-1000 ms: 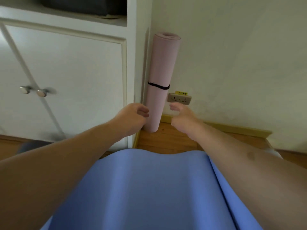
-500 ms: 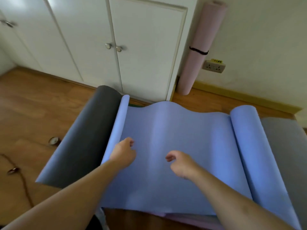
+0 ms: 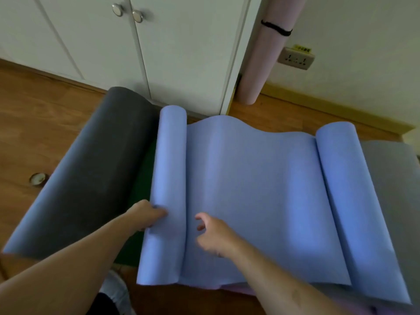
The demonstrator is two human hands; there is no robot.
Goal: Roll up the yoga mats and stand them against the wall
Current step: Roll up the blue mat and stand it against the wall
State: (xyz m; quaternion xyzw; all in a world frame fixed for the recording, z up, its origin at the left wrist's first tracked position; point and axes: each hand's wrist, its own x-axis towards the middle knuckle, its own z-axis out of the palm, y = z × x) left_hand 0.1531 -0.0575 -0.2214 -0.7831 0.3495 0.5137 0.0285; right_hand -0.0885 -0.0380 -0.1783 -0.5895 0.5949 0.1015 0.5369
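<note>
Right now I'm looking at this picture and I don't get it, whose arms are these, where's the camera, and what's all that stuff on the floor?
The camera sits on a person's head, looking down at their own bare arms. The left hand grips the curled left edge of a light blue foam yoga mat spread on the wooden floor. The right hand hovers above the mat, fingers loosely curled, holding nothing. The mat's right end is curled too. A dark grey mat lies beside it on the left. A rolled pink mat with a black band already stands against the wall, next to white cupboard doors.
</note>
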